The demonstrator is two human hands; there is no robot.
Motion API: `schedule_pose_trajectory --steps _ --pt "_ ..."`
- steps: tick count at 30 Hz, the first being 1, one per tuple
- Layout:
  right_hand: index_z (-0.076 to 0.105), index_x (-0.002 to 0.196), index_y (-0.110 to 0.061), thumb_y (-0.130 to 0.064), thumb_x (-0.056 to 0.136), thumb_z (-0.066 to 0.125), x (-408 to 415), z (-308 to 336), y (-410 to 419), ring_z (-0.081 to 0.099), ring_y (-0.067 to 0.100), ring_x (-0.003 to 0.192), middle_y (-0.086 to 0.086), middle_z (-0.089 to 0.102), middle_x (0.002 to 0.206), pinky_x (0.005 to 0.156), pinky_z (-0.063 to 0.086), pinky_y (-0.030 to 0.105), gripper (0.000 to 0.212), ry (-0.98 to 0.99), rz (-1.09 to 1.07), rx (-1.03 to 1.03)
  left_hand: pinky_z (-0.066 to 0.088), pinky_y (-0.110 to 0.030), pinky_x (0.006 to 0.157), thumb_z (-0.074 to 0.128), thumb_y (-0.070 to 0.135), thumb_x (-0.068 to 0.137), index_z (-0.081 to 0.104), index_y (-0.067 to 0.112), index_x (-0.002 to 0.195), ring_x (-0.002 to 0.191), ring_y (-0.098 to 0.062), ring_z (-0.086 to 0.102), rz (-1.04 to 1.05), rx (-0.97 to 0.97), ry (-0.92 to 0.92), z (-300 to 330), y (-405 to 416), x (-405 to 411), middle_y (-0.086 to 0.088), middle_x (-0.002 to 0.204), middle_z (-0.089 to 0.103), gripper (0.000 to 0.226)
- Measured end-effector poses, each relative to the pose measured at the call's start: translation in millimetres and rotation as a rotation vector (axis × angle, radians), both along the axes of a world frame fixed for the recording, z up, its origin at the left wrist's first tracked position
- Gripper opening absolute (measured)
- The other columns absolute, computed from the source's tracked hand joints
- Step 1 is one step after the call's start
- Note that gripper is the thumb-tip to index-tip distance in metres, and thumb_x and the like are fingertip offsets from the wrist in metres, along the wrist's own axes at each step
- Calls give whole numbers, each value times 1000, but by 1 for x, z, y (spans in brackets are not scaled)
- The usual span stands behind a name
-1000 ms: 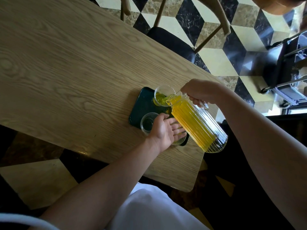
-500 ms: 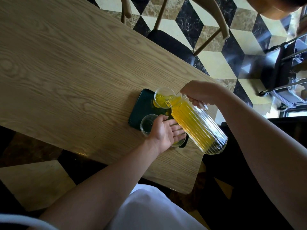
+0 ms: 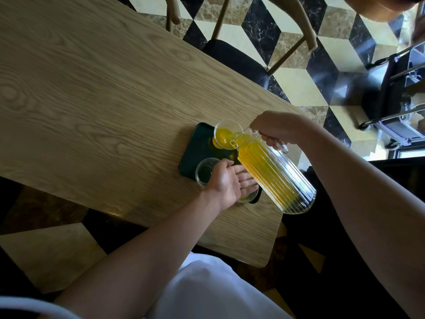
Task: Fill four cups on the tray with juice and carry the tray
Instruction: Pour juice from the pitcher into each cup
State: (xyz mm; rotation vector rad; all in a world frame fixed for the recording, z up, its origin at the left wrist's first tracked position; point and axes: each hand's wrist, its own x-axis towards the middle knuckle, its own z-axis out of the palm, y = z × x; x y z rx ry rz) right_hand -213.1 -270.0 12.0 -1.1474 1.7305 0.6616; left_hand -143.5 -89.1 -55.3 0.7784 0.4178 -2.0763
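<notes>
**A:** So which way was your pitcher [image 3: 276, 173] pointing? It looked tipped right over.

**B:** Yep. You had it tilted steeply, long axis running diagonally: spout up-left over the far cup [image 3: 226, 137], base down-right, hanging out past the table's edge. Your right hand [image 3: 277, 130] was wrapped round its handle. Juice sat along the lower side of the body and ran out at the spout into that cup.

**A:** And your other hand?

**B:** Your left hand [image 3: 227, 180] lay on the tray [image 3: 195, 146], fingers straight and loose, palm turned up a bit, right beside the near cup [image 3: 205, 172]. It wasn't gripping anything. A third cup [image 3: 249, 196] peeked out from under your fingers, with a little yellow showing in it.

**A:** What was the stuff made of?

**B:** The pitcher was clear ribbed glass, a tall cylinder with vertical flutes. The cups were clear and round; the near one looked empty. The tray was dark green with rounded corners, sitting near the table's right end.

**A:** And the room?

**B:** A pale wood-grain table [image 3: 92, 100] with a rounded corner, over a floor [image 3: 299, 88] of cream, black and brown marble diamonds. A wooden chair [image 3: 239, 58] with a dark seat stood on the far side.
</notes>
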Motion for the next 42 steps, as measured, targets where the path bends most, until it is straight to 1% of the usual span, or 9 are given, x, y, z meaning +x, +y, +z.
schedule_pose_trajectory --steps 7,12,18,21,24,28,32,34,42 --pt "41 65 -15 -34 100 43 7 1 1 34 14 35 4 39 55 43 27 20 39 32 93 8 41 -51 107 26 35 102 14 1 157 146 -47 28 5 -1 19 3 1 4 -30 161 19 66" --pt "42 65 -14 -33 100 43 5 4 2 35 12 30 3 40 55 39 27 17 40 25 78 -6 38 -52 112 25 34 102 15 0 156 145 -46 28 -30 -10 -15 7 1 7 -30 160 20 65" --pt "42 73 -12 -21 97 45 7 24 16 33 13 34 3 39 53 42 27 19 26 -75 78 -129 41 -50 109 23 35 103 23 -2 154 143 -45 34 -67 -36 -97 9 1 9 -30 158 28 63" --pt "41 72 -13 -19 97 44 8 35 24 31 16 42 4 36 57 49 26 23 26 -96 74 -162 44 -50 107 24 35 102 26 -2 154 141 -44 38 -101 -57 -156 9 -1 12 -30 156 33 63" --pt "41 72 -13 -16 97 44 6 44 28 31 16 44 4 35 59 49 26 24 26 -153 51 -208 44 -50 108 24 35 102 35 -3 149 137 -42 44 -137 -93 -222 14 -5 19 -30 151 41 61" --pt "41 70 -14 -18 96 43 2 51 31 33 17 44 4 37 59 51 28 27 26 -209 43 -261 49 -48 104 23 35 102 35 -3 149 135 -41 47 -157 -112 -273 22 -8 25 -30 150 43 62" --pt "40 69 -15 -20 95 45 -5 60 35 33 16 40 2 37 55 51 28 27 27 -239 17 -282 49 -48 105 22 34 102 43 -1 145 117 -33 62 -168 -154 -337 29 -3 25 -26 143 52 59" --pt "40 66 -14 -21 95 46 -11 66 37 33 16 37 2 37 52 50 28 27 30 -259 -5 -293 49 -48 105 23 33 102 44 -1 145 112 -32 64 -164 -172 -369 32 0 22 -27 141 53 58" --pt "40 65 -14 -20 96 47 -41 86 70 35 17 42 4 39 53 50 27 28 32 -388 -72 -374 50 -47 103 22 32 102 45 2 145 117 -32 62 -160 -209 -423 45 25 14 -26 142 53 58"
